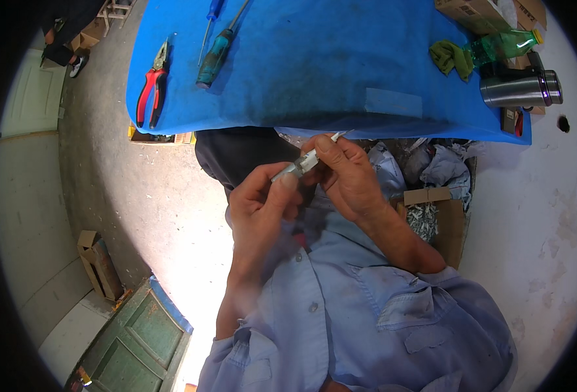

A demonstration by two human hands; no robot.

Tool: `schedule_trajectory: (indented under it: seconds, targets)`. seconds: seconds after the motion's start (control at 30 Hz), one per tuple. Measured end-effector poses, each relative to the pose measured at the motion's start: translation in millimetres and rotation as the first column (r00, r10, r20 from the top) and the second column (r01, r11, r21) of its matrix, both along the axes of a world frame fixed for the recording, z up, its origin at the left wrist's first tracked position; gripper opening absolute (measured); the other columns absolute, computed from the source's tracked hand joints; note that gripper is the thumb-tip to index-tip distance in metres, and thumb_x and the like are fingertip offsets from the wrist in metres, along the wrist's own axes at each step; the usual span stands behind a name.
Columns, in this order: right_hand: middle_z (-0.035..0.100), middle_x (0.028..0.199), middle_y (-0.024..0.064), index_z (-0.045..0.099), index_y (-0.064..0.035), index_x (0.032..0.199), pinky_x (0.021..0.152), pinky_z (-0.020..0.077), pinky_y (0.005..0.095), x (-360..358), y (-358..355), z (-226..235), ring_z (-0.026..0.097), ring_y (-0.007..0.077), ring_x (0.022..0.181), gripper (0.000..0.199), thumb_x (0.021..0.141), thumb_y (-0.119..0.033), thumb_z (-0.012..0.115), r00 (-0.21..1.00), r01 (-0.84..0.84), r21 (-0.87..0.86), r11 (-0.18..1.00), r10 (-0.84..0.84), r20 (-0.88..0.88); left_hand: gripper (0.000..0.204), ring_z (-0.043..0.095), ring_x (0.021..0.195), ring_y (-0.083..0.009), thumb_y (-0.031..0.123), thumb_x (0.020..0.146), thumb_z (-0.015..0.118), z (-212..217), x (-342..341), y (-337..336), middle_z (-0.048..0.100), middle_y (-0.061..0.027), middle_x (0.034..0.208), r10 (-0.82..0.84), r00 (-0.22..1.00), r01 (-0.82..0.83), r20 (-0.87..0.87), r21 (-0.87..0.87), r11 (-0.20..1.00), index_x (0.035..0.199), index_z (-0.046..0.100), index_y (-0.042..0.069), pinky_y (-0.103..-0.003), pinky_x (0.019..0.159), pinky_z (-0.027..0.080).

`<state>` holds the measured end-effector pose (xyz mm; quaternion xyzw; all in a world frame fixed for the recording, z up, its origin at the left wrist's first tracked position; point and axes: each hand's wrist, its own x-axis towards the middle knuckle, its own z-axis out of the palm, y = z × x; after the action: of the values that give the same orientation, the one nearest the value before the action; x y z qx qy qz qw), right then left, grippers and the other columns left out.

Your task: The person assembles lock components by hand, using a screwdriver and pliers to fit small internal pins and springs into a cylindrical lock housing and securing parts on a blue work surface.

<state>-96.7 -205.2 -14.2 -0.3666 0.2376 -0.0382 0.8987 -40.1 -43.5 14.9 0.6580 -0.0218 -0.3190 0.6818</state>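
In front of my lap, just short of the table's near edge, both hands meet around small parts. My left hand point(262, 199) is closed, its thumb and fingers pinching a short silver-grey piece point(290, 171). Closed too, my right hand point(348, 171) grips a small white piece point(309, 161) that meets the grey one end to end. A thin white tip point(338, 136) sticks out past the right fingers at the far side. Fingers cover much of these parts, so I cannot tell their kind or whether they are joined.
A blue-covered table point(314, 59) carries red-handled pliers point(151, 91), a teal-handled screwdriver point(216, 57) and a blue-handled one point(214, 9). Right lie a green bottle point(504, 46), a green cloth point(450, 59) and a steel flask point(517, 89). An open carton point(448, 228) of small metal pieces stands below.
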Motion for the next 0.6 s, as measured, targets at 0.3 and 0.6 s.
schedule_trajectory:
  seconds: [0.3, 0.6]
  targets:
    - [0.07, 0.086, 0.0033, 0.071, -0.002, 0.107, 0.061, 0.0523, 0.025, 3, 2, -1, 0.064, 0.0099, 0.071, 0.029, 0.106, -0.031, 0.065, 0.997, 0.04, -0.17, 0.985, -0.05, -0.052, 0.029, 0.061, 0.066, -0.0069, 0.019, 0.101, 0.07, -11, -4, -2, 0.07, -0.0044, 0.08, -0.015, 0.98, 0.007, 0.198, 0.04, 0.999, 0.121, 0.069, -0.003, -0.021, 0.059, 0.046]
    - [0.069, 0.083, 0.0015, 0.071, -0.0047, 0.101, 0.058, 0.0495, 0.0221, 2, 1, 1, 0.062, 0.0078, 0.067, 0.033, 0.102, -0.037, 0.069, 0.992, 0.014, -0.298, 0.955, -0.05, -0.116, 0.025, 0.064, 0.072, -0.0075, 0.017, 0.1, 0.071, -4, -2, -2, 0.071, -0.0041, 0.083, -0.163, 0.849, 0.027, 0.502, 0.268, 0.963, 0.116, 0.071, -0.002, -0.022, 0.063, 0.048]
